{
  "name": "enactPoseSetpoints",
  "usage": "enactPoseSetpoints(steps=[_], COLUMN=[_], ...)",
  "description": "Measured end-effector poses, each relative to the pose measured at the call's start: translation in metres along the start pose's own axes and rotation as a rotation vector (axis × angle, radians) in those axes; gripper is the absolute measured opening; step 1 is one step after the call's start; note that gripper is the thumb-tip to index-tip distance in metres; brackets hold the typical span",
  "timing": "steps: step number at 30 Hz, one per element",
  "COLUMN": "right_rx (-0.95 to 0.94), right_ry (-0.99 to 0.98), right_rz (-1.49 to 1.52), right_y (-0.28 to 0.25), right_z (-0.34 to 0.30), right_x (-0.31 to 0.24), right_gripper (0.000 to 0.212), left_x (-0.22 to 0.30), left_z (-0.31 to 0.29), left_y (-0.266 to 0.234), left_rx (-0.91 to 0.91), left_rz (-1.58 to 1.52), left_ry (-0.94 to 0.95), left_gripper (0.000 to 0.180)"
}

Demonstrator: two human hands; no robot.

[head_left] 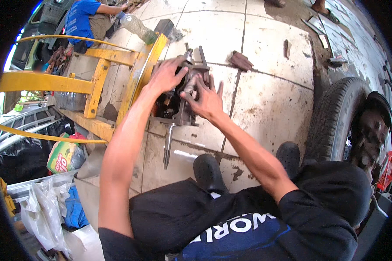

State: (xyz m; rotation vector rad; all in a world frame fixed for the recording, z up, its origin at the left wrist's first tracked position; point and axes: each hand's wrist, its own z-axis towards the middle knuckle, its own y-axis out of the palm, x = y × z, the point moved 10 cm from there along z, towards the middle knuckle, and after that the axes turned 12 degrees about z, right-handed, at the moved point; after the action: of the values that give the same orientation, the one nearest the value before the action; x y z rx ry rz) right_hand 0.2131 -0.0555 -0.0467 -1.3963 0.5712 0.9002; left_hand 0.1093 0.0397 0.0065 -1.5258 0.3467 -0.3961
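An oily grey metal gearbox housing (180, 119) lies on the tiled floor before me, its open side up. Dark, wet-looking parts and oil show inside. A bare splined shaft (168, 145) sticks out of its near end, and a lever-like rod (202, 56) rises at the far end. My left hand (166, 75) is curled over the housing's far left rim, close to a short shaft stub (188, 52). On the right side, my right hand (207, 99) has its fingers spread against a rounded grey part of the gearbox; their tips are slightly blurred.
A yellow metal frame (98, 89) stands close on the left, with a plastic bottle (137, 27) beside it. A brown block (241, 61) lies beyond the gearbox. To the right is a tyre (335, 117). Bags (63, 156) sit at left; a person in blue (79, 21) squats behind.
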Motion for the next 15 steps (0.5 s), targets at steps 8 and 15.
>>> enactPoseSetpoints(steps=[8, 15], right_rx=[-0.059, 0.264], right_ry=[-0.547, 0.207], right_rz=[0.264, 0.837], right_y=[0.000, -0.026], right_z=[-0.095, -0.084], right_x=[-0.014, 0.111], right_gripper=[0.050, 0.025], left_x=[0.010, 0.094], left_z=[-0.032, -0.019], left_y=[-0.058, -0.020], left_rx=[0.200, -0.216], left_rz=[0.062, 0.723], left_ry=[-0.046, 0.122], left_gripper=[0.042, 0.062])
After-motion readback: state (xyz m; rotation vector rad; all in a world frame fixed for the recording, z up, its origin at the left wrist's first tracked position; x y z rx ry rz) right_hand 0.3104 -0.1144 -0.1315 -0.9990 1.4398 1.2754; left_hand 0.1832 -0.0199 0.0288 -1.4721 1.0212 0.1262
